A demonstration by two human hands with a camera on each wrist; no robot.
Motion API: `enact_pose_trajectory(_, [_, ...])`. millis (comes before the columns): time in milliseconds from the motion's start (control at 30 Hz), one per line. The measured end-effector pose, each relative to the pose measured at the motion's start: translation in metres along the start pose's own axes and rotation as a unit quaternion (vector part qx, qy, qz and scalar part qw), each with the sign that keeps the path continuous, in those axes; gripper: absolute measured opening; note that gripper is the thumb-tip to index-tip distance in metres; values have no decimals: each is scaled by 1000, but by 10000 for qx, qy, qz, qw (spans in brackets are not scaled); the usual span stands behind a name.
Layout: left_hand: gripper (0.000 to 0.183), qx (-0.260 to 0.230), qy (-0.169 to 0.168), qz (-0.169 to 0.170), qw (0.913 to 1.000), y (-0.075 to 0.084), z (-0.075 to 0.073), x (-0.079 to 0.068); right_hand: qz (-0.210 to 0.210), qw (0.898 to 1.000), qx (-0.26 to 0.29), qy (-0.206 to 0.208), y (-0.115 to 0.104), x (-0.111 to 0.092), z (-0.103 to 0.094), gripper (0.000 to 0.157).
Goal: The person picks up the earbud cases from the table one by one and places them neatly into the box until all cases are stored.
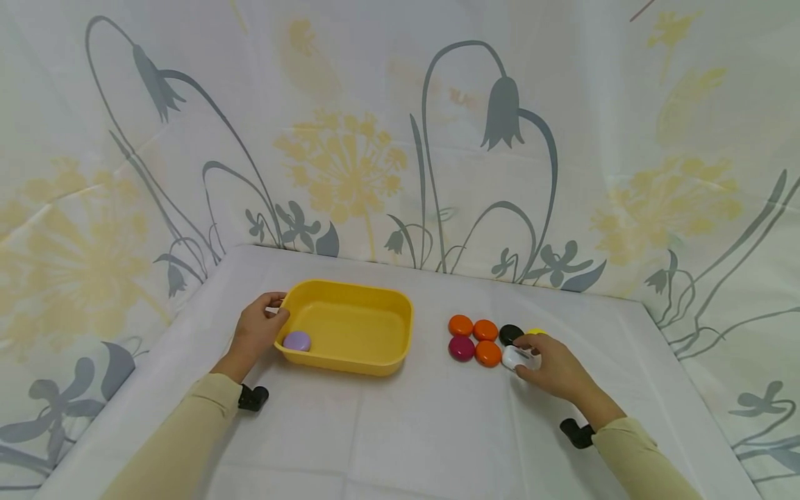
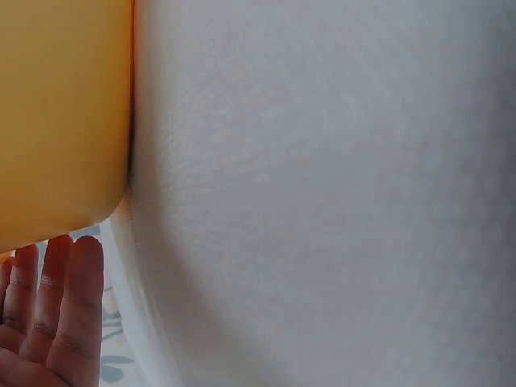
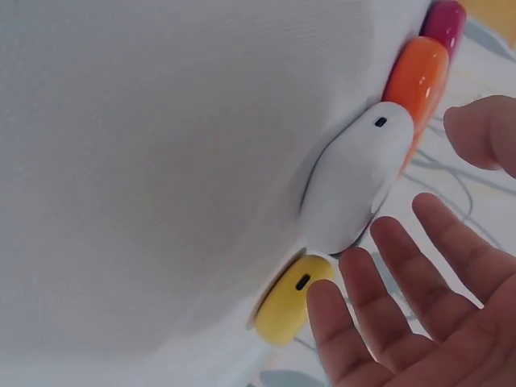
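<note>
My left hand (image 1: 255, 330) is at the left end of a yellow rectangular tray (image 1: 350, 364). In the left wrist view its straight fingers (image 2: 81, 314) lie against the outside of the tray wall. One glossy lilac rounded disc (image 1: 296, 341) sits in the tray's near left corner. My right hand (image 1: 553, 364) is over a glossy white rounded piece (image 3: 355, 177), thumb and fingers spread around it. A small dark slot shows on the white piece. Just beside the fingers lies a yellow piece (image 3: 286, 302) with a similar slot, partly covered by the hand in the head view.
Left of the white piece, orange discs (image 1: 460, 325), a magenta disc (image 1: 462, 348) and a black disc (image 1: 510, 335) lie close together in two rows. A white cloth (image 1: 400, 430) covers the table. Behind it hangs a flower-patterned curtain (image 1: 387, 139).
</note>
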State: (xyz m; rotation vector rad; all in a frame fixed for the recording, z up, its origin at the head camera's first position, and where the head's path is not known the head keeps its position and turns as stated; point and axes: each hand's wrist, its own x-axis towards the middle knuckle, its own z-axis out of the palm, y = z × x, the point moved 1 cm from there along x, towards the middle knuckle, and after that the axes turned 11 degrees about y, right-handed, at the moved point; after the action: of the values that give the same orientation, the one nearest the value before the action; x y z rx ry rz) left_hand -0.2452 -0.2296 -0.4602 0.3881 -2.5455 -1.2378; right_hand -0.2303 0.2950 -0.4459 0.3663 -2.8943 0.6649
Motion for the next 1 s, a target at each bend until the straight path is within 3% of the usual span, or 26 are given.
enact_pose_trajectory(200, [44, -16, -11, 50, 10000, 0, 0, 0, 52, 10000, -9, -1, -7, 2, -1, 43])
enact_pose_trajectory(600, [44, 22, 16, 76, 10000, 0, 0, 0, -258, 9987, 345, 263, -21, 7, -1, 43])
enact_pose_trajectory(1000, [43, -36, 10, 140, 9999, 0, -1, 1, -331, 9970, 666, 216, -49, 19, 1, 45])
